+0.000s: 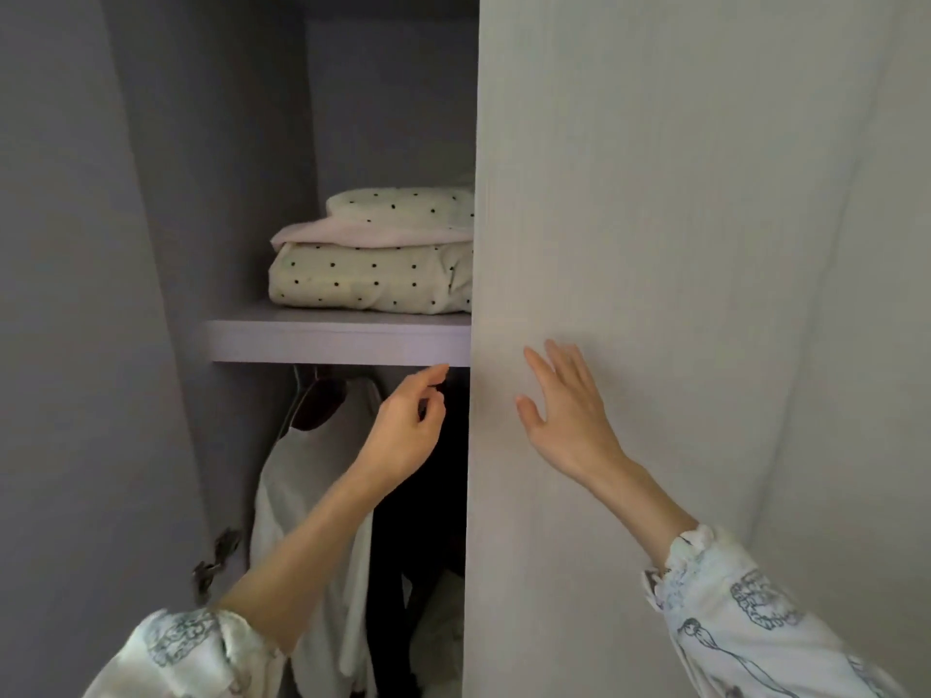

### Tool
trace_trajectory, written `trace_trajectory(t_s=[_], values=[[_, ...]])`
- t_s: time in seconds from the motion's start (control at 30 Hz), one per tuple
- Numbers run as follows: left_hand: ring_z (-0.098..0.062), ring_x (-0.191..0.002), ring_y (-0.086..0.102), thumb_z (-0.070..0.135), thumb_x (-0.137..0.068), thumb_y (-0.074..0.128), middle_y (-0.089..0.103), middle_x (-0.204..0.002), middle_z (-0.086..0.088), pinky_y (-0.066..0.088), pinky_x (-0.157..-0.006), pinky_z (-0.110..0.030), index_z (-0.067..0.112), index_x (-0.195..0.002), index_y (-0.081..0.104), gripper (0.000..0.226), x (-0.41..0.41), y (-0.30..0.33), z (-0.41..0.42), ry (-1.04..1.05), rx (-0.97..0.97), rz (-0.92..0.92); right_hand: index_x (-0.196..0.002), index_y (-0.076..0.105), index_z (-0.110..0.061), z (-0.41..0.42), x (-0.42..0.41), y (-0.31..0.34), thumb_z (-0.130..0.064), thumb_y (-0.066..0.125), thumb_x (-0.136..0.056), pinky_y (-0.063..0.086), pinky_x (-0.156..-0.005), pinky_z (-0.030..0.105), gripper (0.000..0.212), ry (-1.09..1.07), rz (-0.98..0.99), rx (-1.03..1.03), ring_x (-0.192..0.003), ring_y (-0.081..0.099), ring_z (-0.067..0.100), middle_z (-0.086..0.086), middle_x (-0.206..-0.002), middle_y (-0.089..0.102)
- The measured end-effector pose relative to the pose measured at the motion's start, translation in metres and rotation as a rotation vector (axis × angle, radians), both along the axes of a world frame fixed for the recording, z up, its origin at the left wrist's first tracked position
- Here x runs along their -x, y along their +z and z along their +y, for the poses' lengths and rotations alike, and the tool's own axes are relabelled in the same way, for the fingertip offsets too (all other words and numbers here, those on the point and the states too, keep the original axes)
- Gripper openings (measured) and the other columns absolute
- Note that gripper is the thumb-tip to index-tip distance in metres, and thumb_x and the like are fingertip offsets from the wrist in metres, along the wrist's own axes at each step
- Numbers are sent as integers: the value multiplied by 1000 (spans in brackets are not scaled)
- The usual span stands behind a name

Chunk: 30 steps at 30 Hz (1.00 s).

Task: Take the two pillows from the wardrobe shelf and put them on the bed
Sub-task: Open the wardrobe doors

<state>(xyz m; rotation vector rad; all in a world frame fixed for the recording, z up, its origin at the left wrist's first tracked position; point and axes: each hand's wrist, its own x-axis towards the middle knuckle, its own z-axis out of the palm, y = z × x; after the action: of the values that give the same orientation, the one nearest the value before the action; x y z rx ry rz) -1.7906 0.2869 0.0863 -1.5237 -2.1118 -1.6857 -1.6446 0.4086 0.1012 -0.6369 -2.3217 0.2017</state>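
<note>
Cream dotted pillows [373, 254], stacked two high, lie untouched on the wardrobe shelf [337, 340] at centre frame. Your left hand [403, 425], loosely curled and empty, nears it; your right hand [564, 400] lies flat on the door [680, 244]. Both transfers remain.

Probably a home bedroom, open wardrobe [655, 244], hanging clothes [312, 496], folded bedding [373, 279] on shelf [337, 340]

We see only the left parts of the two dotted pillows [373, 282]; the pale wardrobe door [655, 244] covers their right ends. The hanging clothes [312, 496] vanish partly behind our left forearm, and the dark garment beside them stays unreadable.
</note>
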Motion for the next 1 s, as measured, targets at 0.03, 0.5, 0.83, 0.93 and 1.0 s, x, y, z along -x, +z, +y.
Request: trace_trajectory(t_s=[0.03,0.5,0.83,0.93,1.0], values=[[-10,-120,47,9,-95,41,49,-134,-2,34,-98,-21,13,-136,43,41,0,5,11,4,3,-21,-147,18,-20,8,2,2,-28,42,-96,6,-117,43,57,-13,-19,-48,-145,-7,26,8,-158,3],[-13,-106,58,-12,-80,30,59,-115,2,47,-89,-33,35,-124,47,67,1,30,50,-214,13,-412,-149,2,-22,32,11,-11,-28,45,-94,-4,-116,40,70,84,-134,-143,-132,-36,24,2,-148,-30],[-17,-103,57,-12,-85,29,56,-117,-9,49,-87,-35,18,-120,49,51,-43,33,-4,-399,-16,-531,-149,5,-23,-33,-18,-16,-20,53,-92,4,-113,31,74,70,-109,65,-140,-25,27,9,-151,-32],[-17,-101,56,-13,-78,28,56,-115,-8,48,-90,-39,19,-120,50,57,-57,32,-21,-436,16,-548,-148,2,-27,-58,-35,-17,-15,52,-92,12,-114,29,76,103,-127,216,-144,-12,19,3,-151,-33],[-17,-100,56,-13,-73,27,56,-113,-6,48,-89,-39,19,-121,50,61,-68,31,-32,-465,34,-554,-148,1,-28,-73,-49,-15,-10,49,-93,16,-115,29,76,129,-82,353,-144,-4,12,-4,-152,-30]])
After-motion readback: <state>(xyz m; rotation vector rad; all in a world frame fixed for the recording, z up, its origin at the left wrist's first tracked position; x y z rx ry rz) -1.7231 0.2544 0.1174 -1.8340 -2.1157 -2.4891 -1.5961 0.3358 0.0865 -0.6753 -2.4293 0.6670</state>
